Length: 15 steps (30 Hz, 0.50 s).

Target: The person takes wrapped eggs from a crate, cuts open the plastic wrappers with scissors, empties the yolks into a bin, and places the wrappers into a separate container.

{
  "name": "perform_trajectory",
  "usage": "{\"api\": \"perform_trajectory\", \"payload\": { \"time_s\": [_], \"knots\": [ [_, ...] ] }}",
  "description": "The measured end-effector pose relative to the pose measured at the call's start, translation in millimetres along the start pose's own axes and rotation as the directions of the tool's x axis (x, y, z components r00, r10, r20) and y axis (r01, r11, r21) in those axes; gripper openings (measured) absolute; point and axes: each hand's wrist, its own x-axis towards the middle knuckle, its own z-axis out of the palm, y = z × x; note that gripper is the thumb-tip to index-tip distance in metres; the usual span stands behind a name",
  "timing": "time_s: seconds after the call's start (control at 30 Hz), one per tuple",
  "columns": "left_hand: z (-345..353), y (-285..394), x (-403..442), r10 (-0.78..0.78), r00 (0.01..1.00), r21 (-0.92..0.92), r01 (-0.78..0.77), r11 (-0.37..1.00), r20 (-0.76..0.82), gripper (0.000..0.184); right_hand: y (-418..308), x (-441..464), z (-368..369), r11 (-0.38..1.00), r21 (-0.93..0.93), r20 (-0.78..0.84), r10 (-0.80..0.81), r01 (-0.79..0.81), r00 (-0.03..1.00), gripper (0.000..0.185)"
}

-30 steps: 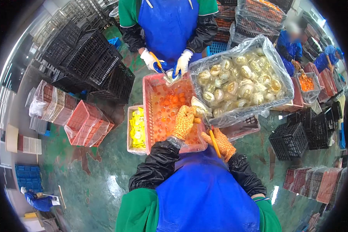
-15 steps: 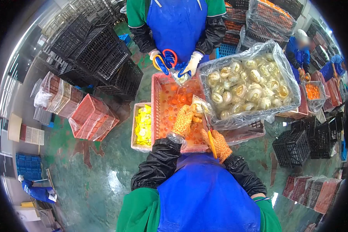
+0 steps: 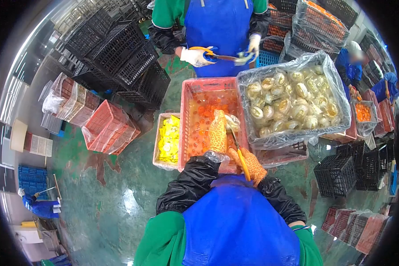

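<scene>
Left hand [image 3: 218, 133] pinches a clear plastic pouch [image 3: 232, 123] at its fingertips; right hand [image 3: 255, 166] grips yellow-handled scissors [image 3: 243, 163], blades near the pouch, contact unclear. Pouch looks light, limp, probably slippery; hold by an edge. Below left fingers: red crate [image 3: 185, 119], orange balls [image 3: 201, 111] in liquid. Right of them: plastic-lined crate [image 3: 297, 139], clear packs [image 3: 301, 91]. Left: bin [image 3: 166, 166], yellow packets [image 3: 167, 142].

Left hand [image 3: 217, 135], patterned orange glove: gripping a clear packet [image 3: 233, 123], contents too blurred to tell. Right hand [image 3: 253, 165], matching glove: scissors [image 3: 243, 165], orange handles, blades toward packet. Red crate [image 3: 210, 83]: orange balls [image 3: 204, 110] in liquid. Beside it, lined crate [image 3: 292, 141]: wrapped pieces [image 3: 301, 91]. Opposite, co-worker [image 3: 217, 31]: white gloves [image 3: 193, 56], orange-handled cutter [image 3: 202, 48].
</scene>
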Motion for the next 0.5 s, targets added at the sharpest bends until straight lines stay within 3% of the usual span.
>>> {"api": "perform_trajectory", "payload": {
  "time_s": [0.03,0.07,0.1,0.17,0.2,0.27,0.3,0.37,0.47,0.5],
  "knots": [
    [0,-1,2,-0.06,0.998,-0.045,0.059,0.997,-0.031,0.027,-9,-1,-3,0.967,0.246,-0.035,0.071,-0.06,0.997,0.043],
    [-1,-1,3,-0.121,0.991,-0.093,0.115,0.989,-0.059,0.028,-13,0,-4,0.872,0.477,-0.051,0.148,-0.106,0.988,0.059],
    [-2,-1,3,-0.119,0.991,-0.095,0.113,0.989,-0.06,0.028,-4,3,-2,0.874,0.475,-0.05,0.147,-0.106,0.988,0.059],
    [-5,-4,-1,-0.211,0.971,0.043,0.216,0.975,-0.109,0.032,22,11,6,0.973,0.21,-0.16,-0.061,0.095,0.985,0.044],
    [-8,-8,1,-0.213,0.971,0.042,0.219,0.975,-0.108,0.032,17,13,3,0.973,0.211,-0.161,-0.059,0.092,0.985,0.044],
    [-14,-21,7,-0.007,0.997,0.137,0.016,0.99,-0.072,0.04,7,17,-8,0.941,0.268,-0.074,0.236,-0.208,0.969,0.044],
    [-17,-22,9,-0.007,0.997,0.135,0.017,0.991,-0.073,0.04,-1,13,-15,0.941,0.266,-0.072,0.237,-0.21,0.969,0.044],
    [-23,-19,13,-0.011,1.0,0.313,0.016,0.949,-0.018,0.042,-18,6,-28,0.898,0.342,0.009,0.293,-0.278,0.956,0.065],
    [-22,-17,12,-0.114,0.992,0.216,0.125,0.968,-0.062,0.04,-30,3,-30,0.889,0.342,0.009,0.321,-0.305,0.947,0.062],
    [-18,-13,10,-0.114,0.991,0.214,0.125,0.969,-0.064,0.04,-18,7,-22,0.913,0.332,-0.042,0.267,-0.239,0.963,0.059]
  ]
}}
